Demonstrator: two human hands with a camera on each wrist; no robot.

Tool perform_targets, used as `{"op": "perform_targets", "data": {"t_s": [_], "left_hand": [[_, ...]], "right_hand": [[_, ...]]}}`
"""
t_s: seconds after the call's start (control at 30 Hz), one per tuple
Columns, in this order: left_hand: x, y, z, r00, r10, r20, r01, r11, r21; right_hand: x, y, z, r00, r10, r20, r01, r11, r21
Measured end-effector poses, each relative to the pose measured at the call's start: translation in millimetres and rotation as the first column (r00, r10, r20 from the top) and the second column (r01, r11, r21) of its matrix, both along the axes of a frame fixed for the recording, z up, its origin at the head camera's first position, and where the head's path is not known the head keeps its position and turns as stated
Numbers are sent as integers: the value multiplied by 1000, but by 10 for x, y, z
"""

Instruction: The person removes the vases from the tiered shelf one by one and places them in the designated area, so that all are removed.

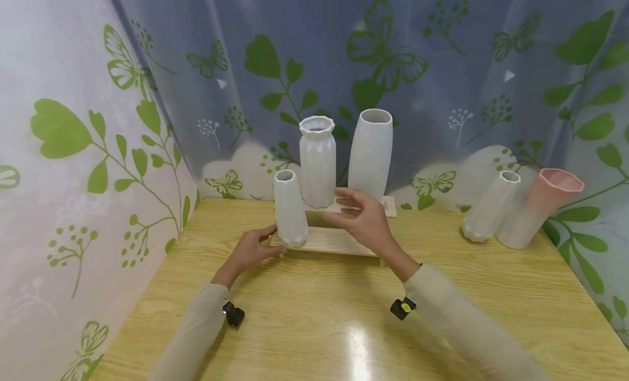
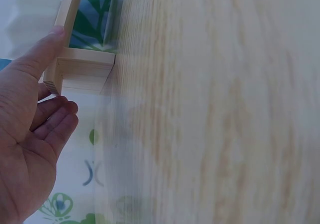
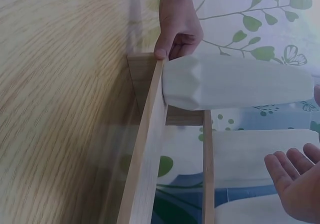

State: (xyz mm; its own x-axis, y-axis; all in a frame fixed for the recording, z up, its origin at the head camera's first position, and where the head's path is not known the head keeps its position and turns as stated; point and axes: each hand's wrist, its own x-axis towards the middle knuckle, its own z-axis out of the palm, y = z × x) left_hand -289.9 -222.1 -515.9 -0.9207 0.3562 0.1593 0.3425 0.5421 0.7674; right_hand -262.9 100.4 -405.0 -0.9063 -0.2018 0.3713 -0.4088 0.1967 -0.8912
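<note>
A two-step wooden stand point(image 1: 339, 243) stands on the table near the curtain. On the left end of its lower step is a slim white faceted vase point(image 1: 291, 212), upright. My left hand point(image 1: 249, 251) grips that end of the stand, thumb on the front edge and fingers bent behind it, as the left wrist view also shows. Above the lower step hovers my right hand point(image 1: 366, 220), fingers spread and nothing held. Behind it, a white vase with a ruffled rim point(image 1: 318, 165) and a tall smooth white vase point(image 1: 371, 152) stand on the upper step.
At the table's right side, a white faceted vase point(image 1: 488, 212) and a pink-and-white vase point(image 1: 533, 217) stand close together. A patterned curtain point(image 1: 304, 53) hangs right behind the table point(image 1: 304, 321), and a patterned wall covering point(image 1: 73, 206) borders its left side.
</note>
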Motion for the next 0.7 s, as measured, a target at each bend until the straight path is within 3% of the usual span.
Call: {"op": "perform_targets", "data": {"t_s": [0.4,0.7], "left_hand": [[-2,4,11,1000,-1,-6,1,1000,7],[3,7,11,1000,-7,-16,7,1000,21]], "right_hand": [[-98,-363,-30,999,50,22,-50,999,18],[-148,-611,-30,999,45,16,-45,999,21]]}}
